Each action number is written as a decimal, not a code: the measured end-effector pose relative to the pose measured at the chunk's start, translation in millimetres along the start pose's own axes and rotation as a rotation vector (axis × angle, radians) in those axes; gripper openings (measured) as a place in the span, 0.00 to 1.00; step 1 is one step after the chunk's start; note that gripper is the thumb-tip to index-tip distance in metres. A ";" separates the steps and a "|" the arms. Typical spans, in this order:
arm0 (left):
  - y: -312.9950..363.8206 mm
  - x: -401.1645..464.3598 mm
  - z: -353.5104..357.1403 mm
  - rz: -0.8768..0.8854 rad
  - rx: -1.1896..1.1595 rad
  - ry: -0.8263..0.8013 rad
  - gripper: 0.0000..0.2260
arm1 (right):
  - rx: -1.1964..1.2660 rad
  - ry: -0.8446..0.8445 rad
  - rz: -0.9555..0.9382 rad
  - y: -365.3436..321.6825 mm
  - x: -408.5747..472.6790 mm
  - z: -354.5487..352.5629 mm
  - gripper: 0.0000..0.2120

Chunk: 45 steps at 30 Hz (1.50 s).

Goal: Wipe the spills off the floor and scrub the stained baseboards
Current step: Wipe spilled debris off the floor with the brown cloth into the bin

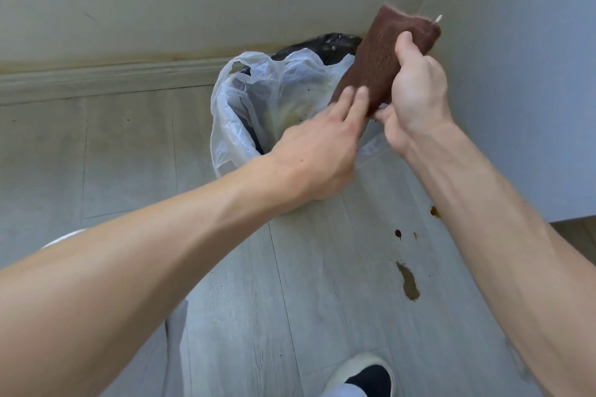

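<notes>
Far left, the baseboard [106,80] runs along the foot of the wall, with a yellowish-brown stain line just above it. Below it lies pale plank floor [129,155], and a curved white rim [61,237] peeks out behind the left forearm; what it belongs to can't be told.

Moving toward centre, the bin [322,45] sits in the corner, lined with a black bag and a translucent white plastic bag [258,90] draped over its mouth. Inside the white bag there's a yellowish smear and a few dark specks; anything deeper is hidden by the arms.

Over the bin, the left hand [319,151] reaches in with fingers straight, fingertips laid flat against the lower end of the brown cloth [380,61]. Right beside it, the right hand [416,97] grips that cloth, thumb curled over the front, holding it up above the bin opening against the corner of the walls.

Further right and lower, the spills [408,284] mark the floor: one long brown streak and small dark drops above it near the right forearm. At the bottom edge, a white-and-black shoe [364,374] stands on the planks.
</notes>
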<state>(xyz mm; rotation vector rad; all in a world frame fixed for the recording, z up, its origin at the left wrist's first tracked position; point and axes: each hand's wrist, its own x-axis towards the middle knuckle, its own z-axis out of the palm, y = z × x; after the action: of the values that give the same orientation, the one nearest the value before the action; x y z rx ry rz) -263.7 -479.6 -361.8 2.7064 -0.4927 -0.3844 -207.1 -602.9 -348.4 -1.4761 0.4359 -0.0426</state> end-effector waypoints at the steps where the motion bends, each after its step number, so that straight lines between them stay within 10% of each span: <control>1: -1.0 -0.3 1.3 -0.086 0.074 -0.090 0.19 | 0.023 0.003 0.005 -0.9 -0.6 1.1 0.18; 3: -5.6 1.1 1.4 -0.198 0.142 -0.007 0.08 | 0.046 0.014 0.006 -2.5 -3.3 2.2 0.16; 6: 3.0 -0.1 -4.6 -0.027 0.050 0.266 0.18 | 0.090 0.030 -0.003 -8.1 -1.1 0.3 0.17; 10: -0.4 -1.7 -0.8 -0.123 0.116 0.169 0.08 | 0.093 0.057 -0.005 -16.4 2.0 -3.9 0.17; 13: 5.8 -1.4 -4.1 0.010 0.060 0.229 0.26 | 0.071 0.043 0.011 -13.9 -1.5 -1.4 0.14; 16: 2.9 -2.2 -5.8 -0.160 0.180 -0.059 0.09 | 0.075 0.028 0.024 -9.9 -4.7 3.3 0.15; 20: -0.4 4.8 -20.4 0.003 -0.002 0.314 0.19 | 0.022 0.039 -0.004 -9.4 -2.3 3.3 0.18; 24: -8.9 7.5 -11.7 -0.136 0.167 0.007 0.14 | 0.008 0.024 -0.027 -10.1 -4.3 2.8 0.16; 27: -11.5 10.6 -23.2 0.065 -0.086 0.395 0.22 | -0.068 0.019 -0.026 -9.7 -5.2 -2.9 0.18; 31: -19.8 16.4 -14.8 0.111 -0.234 0.195 0.23 | -0.131 0.003 -0.055 -11.1 -9.2 -2.3 0.22; 35: -24.1 23.5 -24.6 0.069 -0.307 0.544 0.23 | -0.231 0.010 -0.074 -7.7 -10.3 -0.4 0.31; 39: -39.3 29.3 -24.0 -0.072 -0.293 0.369 0.18 | -0.209 -0.071 -0.028 -5.8 -13.8 1.2 0.22; 45: -57.7 33.0 -29.0 -0.122 -1.098 0.164 0.18 | -0.044 -0.229 0.038 -4.3 -12.5 1.1 0.22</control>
<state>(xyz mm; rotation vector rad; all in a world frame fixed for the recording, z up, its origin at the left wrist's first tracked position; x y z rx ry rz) -208.1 -433.2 -365.1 1.6730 -0.0172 -0.3224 -217.3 -598.7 -341.0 -1.4957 0.2798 0.1655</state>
